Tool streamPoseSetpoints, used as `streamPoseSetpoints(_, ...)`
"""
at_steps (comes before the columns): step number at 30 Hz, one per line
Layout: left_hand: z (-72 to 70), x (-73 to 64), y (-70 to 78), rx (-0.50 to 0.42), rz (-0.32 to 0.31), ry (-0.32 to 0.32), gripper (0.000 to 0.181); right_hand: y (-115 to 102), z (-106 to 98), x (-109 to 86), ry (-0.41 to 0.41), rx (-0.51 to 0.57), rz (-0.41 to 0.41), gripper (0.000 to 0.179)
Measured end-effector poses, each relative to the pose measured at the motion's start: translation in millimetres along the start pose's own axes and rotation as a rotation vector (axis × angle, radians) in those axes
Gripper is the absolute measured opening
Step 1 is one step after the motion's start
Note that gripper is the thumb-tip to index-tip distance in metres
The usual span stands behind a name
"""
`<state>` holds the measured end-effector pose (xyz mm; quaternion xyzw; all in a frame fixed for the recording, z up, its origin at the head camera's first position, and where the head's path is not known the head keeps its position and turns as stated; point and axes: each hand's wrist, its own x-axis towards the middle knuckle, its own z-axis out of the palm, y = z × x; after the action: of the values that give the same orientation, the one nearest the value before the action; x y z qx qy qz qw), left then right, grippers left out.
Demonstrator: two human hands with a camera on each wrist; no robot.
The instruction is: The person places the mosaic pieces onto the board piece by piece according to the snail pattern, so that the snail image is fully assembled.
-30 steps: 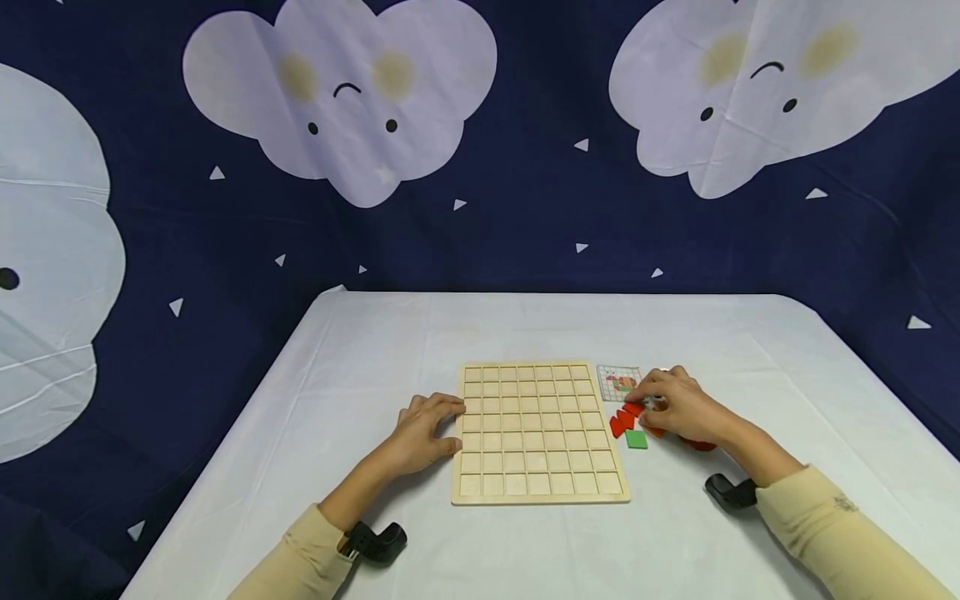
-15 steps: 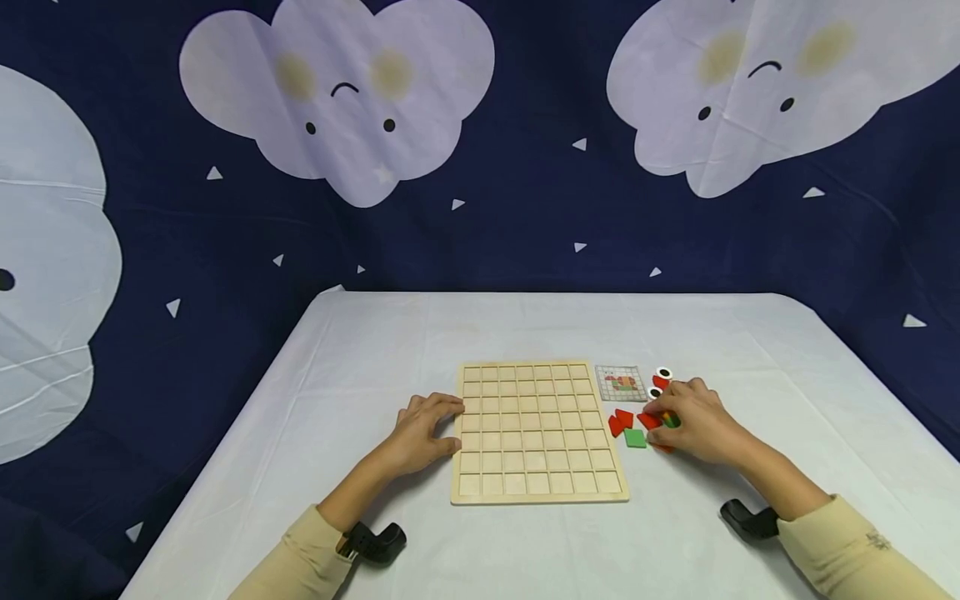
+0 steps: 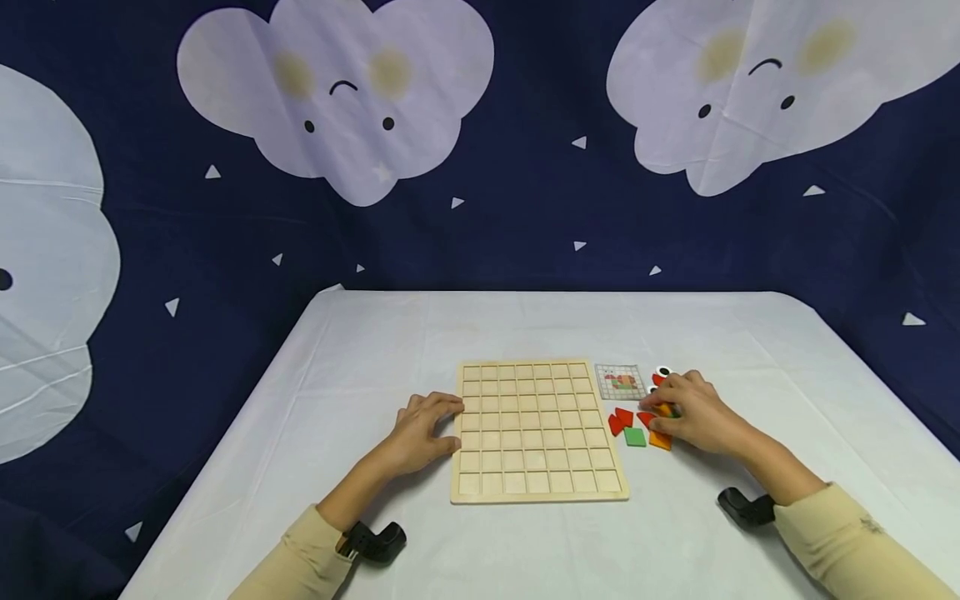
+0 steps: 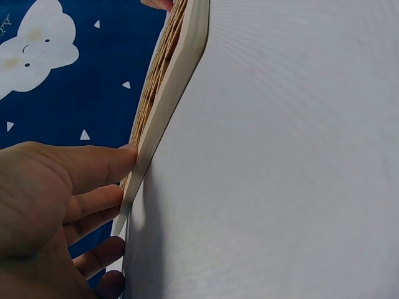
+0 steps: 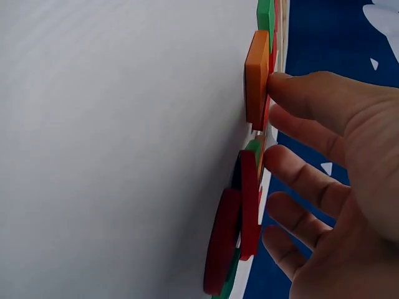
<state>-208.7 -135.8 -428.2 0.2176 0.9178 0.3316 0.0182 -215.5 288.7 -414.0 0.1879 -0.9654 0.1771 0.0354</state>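
Grid board [image 3: 542,437] lay flat on the white-covered table [image 3: 397,333], pale wood, raised lines dividing it into square cells. Left hand [image 3: 420,435] was at its left edge: thumb nearer the wearer, forefinger farther along, both touching the rim, fingers loosely extended rather than wrapped round it. Left wrist view showed the thumb tip against the board's side.

Right hand [image 3: 693,414] was over the loose pieces just right of the board, thumb and fingers apart and lightly bent. Orange piece [image 3: 661,440] sat by the thumb; whether thumb and piece touched could not be told. Beside it, nearer the board, lay the green square [image 3: 635,437], with red pieces [image 3: 624,417] just beyond. A white-ringed eye piece [image 3: 663,372] showed past the fingertips. Right wrist view gave a dark red round-edged piece [image 5: 222,243] under the hand, overlapping others.

Printed card [image 3: 621,382], gridded with a small coloured picture, lay by the board's far right corner. Behind the table hung a navy curtain [image 3: 525,242] with pale clouds [image 3: 337,50] and small triangles
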Motion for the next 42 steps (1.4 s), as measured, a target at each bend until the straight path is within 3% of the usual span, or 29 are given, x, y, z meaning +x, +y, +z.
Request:
streamPoseSetpoints(8,1.4,0.8,-1.7,-0.008,-0.013,0.0,0.048,-5.3,3.9,5.6,0.023,-0.043,-0.007,0.016)
streamPoseSetpoints(21,0.3,0.8,-0.7,-0.004,-0.013,0.004,0.048,-9.9,0.8,-2.1,-0.006,-0.04,0.026,0.029)
streamPoseSetpoints(36,0.5,1.6,-1.0,-0.008,-0.006,0.009,0.049,-2.7,3.7,3.6,0.008,-0.037,0.004,0.022)
streamPoseSetpoints(42,2.2,-0.2,-2.4,0.008,0.036,0.037,0.048,-1.8,3.5,3.9,0.018,-0.037,-0.017,0.022)
